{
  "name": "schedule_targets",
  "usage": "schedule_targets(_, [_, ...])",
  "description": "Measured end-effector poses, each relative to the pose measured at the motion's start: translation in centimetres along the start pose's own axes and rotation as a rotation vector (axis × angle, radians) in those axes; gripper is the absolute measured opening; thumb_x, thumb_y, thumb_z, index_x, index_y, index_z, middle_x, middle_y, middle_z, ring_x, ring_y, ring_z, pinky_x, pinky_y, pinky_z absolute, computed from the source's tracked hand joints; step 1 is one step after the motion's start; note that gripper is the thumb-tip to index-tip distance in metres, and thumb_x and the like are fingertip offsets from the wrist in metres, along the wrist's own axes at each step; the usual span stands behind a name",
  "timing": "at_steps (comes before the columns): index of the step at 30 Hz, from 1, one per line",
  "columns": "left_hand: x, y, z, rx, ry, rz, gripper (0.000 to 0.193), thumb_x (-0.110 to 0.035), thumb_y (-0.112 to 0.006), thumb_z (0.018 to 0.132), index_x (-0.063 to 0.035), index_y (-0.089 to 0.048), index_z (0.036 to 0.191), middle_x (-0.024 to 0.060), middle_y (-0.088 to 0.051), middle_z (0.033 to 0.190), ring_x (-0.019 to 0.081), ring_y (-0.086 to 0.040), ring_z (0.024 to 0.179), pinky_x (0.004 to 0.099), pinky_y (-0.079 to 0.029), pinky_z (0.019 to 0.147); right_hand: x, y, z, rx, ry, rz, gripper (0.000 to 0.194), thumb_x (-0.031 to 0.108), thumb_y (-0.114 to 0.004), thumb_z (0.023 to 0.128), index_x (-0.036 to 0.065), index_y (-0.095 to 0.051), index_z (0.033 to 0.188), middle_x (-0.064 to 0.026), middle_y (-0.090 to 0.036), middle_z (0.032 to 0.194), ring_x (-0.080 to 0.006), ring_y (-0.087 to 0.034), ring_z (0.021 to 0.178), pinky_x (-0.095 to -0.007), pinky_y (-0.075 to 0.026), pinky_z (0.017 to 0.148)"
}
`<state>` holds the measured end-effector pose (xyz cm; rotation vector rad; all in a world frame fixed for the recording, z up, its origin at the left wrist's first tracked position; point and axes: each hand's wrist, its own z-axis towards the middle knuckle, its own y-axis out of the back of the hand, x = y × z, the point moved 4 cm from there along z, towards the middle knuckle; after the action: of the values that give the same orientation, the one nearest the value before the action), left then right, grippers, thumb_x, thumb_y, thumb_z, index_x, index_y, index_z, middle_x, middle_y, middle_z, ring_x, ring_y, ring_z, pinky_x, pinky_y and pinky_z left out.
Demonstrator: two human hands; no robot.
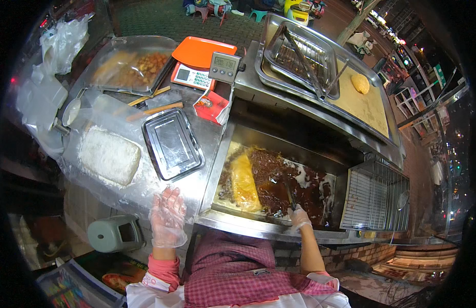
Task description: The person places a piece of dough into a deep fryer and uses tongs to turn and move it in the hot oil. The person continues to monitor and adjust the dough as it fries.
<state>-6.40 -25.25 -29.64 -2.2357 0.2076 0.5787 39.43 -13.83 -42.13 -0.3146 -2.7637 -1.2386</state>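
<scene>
My left hand (168, 215), in a clear plastic glove dusted with flour, is open at the edge of the steel counter (190, 192). Beyond its fingertips stands a dark rectangular tray (173, 143). Farther left, a floured slab of dough (109, 156) rests on a plastic sheet. My right hand (299, 217), also gloved, grips a dark slender utensil (290, 194) at the fryer's front rim. The utensil reaches over the dark oil (270, 184); its exact kind is unclear. A long golden piece of frying dough (245, 184) floats at the fryer's left.
An orange-topped scale (203, 52), digital thermometer (224, 66) and covered food tray (132, 69) stand behind. Large metal trays (376, 111) with tongs (305, 63) and a round sesame-coated ball (360, 83) sit above the fryer. A wire basket (376, 198) adjoins its right.
</scene>
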Motion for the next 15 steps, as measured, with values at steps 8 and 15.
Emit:
schedule_targets(8, [2.3, -0.7, -1.5, -0.017, -0.008, 0.009, 0.055, -0.052, -0.041, 0.098, -0.0103, -0.046, 0.132, 0.0089, -0.047, 0.136, 0.0218, -0.043, 0.119, 0.0358, -0.034, 0.097, 4.1, 1.3, -6.9, 0.142, 0.106, -0.002, 0.095, 0.049, -0.057, 0.087, -0.012, -0.015, 0.147, -0.0358, -0.046, 0.133, -0.0412, -0.049, 0.124, -0.0393, -0.037, 0.107])
schedule_targets(15, [4.1, -1.7, -3.2, -0.016, -0.028, -0.002, 0.054, -0.051, -0.041, 0.098, -0.0100, -0.047, 0.133, 0.0089, -0.046, 0.138, 0.0216, -0.040, 0.123, 0.0354, -0.032, 0.100, 8.2, 1.2, -7.6, 0.182, 0.091, -0.373, 0.096, 0.042, -0.058, 0.087, -0.007, -0.004, 0.150, -0.0319, -0.040, 0.141, -0.0380, -0.056, 0.119, -0.0410, -0.045, 0.100])
